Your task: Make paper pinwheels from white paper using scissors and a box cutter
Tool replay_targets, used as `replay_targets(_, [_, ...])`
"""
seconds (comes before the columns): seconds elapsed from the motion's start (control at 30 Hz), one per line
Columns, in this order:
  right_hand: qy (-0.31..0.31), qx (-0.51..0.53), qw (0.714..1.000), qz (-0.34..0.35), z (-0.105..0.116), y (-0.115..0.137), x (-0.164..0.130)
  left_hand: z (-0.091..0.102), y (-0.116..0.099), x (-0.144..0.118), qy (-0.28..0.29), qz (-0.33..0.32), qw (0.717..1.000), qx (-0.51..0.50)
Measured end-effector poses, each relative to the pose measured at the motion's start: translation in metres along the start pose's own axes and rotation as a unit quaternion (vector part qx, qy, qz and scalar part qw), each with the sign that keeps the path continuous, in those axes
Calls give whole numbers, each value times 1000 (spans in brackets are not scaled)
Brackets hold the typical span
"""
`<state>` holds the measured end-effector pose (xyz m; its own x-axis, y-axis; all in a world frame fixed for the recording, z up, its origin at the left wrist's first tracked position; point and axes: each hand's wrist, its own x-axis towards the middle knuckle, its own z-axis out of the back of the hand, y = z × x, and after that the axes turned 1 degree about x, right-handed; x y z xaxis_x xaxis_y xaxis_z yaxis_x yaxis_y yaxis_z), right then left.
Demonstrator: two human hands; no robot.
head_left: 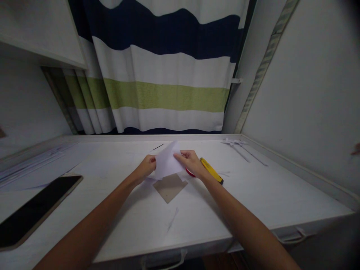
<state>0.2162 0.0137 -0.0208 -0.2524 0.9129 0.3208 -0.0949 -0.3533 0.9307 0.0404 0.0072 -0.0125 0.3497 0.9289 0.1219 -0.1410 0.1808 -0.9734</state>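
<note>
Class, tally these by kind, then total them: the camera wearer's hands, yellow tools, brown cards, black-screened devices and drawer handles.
Left hand and right hand: 2
Yellow tool: 1
Brown card: 1
Black-screened device: 1
Drawer handles: 2
Total: 7

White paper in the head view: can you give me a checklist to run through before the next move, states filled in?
1. White paper held by left hand and right hand: ok.
2. Brown card fully visible: not ok, paper hides its upper part.
3. Yellow tool out of both hands: ok, on the desk.
4. Red item identified: cannot tell, partly hidden.
5. Dark-screened device apart from hands: ok.
</note>
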Motion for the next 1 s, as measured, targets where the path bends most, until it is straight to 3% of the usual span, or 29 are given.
replay_targets(0.1, [1, -13, 1000, 6, -3, 0, 0, -3, -3, -3, 30, -15, 999, 12])
replay_targets(0.33, [21, -31, 999, -5, -4, -1, 0, -6, 1, 0, -16, -26, 999, 33])
replay_targets(0.5, [-16, 2, 999, -41, -3, 1, 3, -5, 3, 0, -22, -51, 997, 57])
replay_targets(0.67, [-12, 15, 1000, -1, -3, 4, 2, -8, 3, -1, 2, -66, 993, 100])
replay_targets(1.0, [-11, 206, 978, -33, -3, 6, 1, -11, 1, -4, 19, -115, 986, 118])
